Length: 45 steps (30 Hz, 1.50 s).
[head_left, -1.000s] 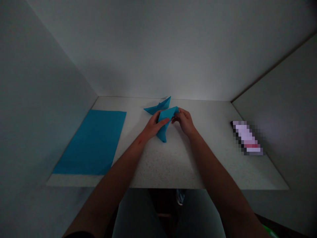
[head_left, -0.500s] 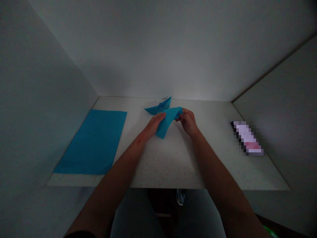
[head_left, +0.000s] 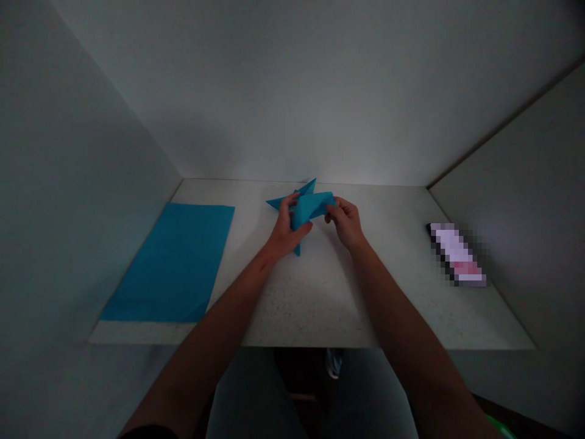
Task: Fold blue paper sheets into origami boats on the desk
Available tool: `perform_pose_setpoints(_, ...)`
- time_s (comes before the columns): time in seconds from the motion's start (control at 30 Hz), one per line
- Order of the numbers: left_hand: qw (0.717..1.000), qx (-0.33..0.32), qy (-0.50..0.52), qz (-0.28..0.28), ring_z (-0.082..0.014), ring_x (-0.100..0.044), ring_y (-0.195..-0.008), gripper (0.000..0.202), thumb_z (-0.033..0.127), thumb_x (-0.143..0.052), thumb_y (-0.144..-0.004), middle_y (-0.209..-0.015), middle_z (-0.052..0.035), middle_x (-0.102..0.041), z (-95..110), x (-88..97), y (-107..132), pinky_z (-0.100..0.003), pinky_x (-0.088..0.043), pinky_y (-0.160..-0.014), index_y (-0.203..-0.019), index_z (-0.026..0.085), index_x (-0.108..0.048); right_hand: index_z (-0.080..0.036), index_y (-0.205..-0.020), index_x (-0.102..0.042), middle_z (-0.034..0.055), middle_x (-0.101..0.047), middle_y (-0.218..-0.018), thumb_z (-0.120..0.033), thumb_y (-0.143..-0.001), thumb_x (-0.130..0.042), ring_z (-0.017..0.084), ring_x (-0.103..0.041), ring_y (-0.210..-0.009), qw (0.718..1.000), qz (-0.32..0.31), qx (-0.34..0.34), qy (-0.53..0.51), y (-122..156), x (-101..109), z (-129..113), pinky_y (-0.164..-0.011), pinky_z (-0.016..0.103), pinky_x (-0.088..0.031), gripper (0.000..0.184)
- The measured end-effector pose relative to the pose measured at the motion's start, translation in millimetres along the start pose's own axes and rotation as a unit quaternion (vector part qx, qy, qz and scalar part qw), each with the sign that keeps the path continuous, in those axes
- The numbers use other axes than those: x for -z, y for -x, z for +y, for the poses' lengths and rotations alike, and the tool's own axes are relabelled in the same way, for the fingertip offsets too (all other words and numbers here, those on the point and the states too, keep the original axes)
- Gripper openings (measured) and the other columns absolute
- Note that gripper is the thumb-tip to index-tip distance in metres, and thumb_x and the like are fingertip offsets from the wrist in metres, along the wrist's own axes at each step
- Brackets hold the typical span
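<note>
Between my hands is a folded piece of blue paper [head_left: 312, 206], held up over the middle of the table. My left hand [head_left: 287, 230] grips its left part, with the thumb on the near side and the fingers behind. At the paper's right end, my right hand [head_left: 345, 218] pinches an edge between thumb and fingers. Just behind my left hand lies a folded blue paper boat [head_left: 309, 186], partly hidden by that hand and the held paper. One pointed corner of the held paper hangs below my left palm.
On the left of the white speckled table [head_left: 301, 305] lies a flat blue sheet of paper [head_left: 169, 262]. A phone [head_left: 457, 253] with a lit, blurred screen rests at the right. Walls enclose the table at the back and both sides.
My left hand has shifted its grip, its thumb now lower and its fingers behind the paper. The held paper has turned and looks more bent. The boat, sheet and phone have not moved.
</note>
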<state>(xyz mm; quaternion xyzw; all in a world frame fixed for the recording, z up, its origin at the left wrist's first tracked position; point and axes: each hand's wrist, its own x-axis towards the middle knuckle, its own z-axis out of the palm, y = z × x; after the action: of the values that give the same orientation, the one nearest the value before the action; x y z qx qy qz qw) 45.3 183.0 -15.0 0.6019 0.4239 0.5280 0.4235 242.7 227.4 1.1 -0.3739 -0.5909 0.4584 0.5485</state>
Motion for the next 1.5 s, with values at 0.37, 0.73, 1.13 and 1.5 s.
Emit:
perform_pose_setpoints(0.37, 0.991, 0.115, 0.042, 0.046, -0.028, -0.076, -0.117, 0.03, 0.025, -0.058, -0.1, -0.122, -0.0054, -0.082, 6.3, 4.9, -18.9, -0.047, -0.061, -0.109, -0.121, 0.026, -0.079, -0.027, -0.067, -0.03, -0.0008, -0.038, -0.068, -0.074, -0.086, -0.069, 0.018, -0.042, -0.063, 0.998, -0.013, -0.013, -0.06, 0.1, 1.7, -14.5, -0.059, 0.034, -0.046, 0.063)
perform_pose_setpoints(0.73, 0.988, 0.014, -0.087, 0.124, -0.0247, -0.07, -0.116, 0.038, 0.022, -0.073, -0.097, -0.139, -0.012, -0.069, 2.2, 2.4, -7.0, -0.037, -0.063, -0.092, -0.136, 0.026, -0.071, -0.029, -0.085, -0.046, -0.005, -0.049, -0.072, -0.08, -0.084, -0.079, 0.014, -0.043, -0.06, 0.999, 0.026, 0.0, 0.028, 2.0, -3.2, 2.3, -0.055, 0.029, -0.04, 0.061)
perform_pose_setpoints(1.13, 0.967, -0.114, -0.188, 0.132, -0.0221, -0.068, -0.112, 0.046, 0.019, -0.074, -0.097, -0.131, -0.0091, -0.061, 3.9, 2.8, -4.2, -0.04, -0.063, -0.097, -0.141, 0.028, -0.064, -0.024, -0.086, -0.065, 0.0048, -0.072, -0.081, -0.066, -0.098, -0.063, 0.021, -0.063, -0.073, 0.967, -0.046, 0.028, 0.249, 8.5, -15.6, 12.2, -0.071, 0.035, -0.051, 0.044)
perform_pose_setpoints(1.5, 0.966, -0.104, -0.15, 0.183, -0.0224, -0.071, -0.112, 0.028, 0.023, -0.07, -0.102, -0.123, -0.0084, -0.069, 4.5, 12.9, -9.5, -0.038, -0.061, -0.099, -0.13, 0.026, -0.072, -0.022, -0.091, -0.071, 0.005, -0.073, -0.092, -0.047, -0.086, -0.068, 0.023, -0.069, -0.083, 0.975, -0.125, 0.007, 0.183, 8.7, -3.6, 6.6, -0.07, 0.033, -0.056, 0.026)
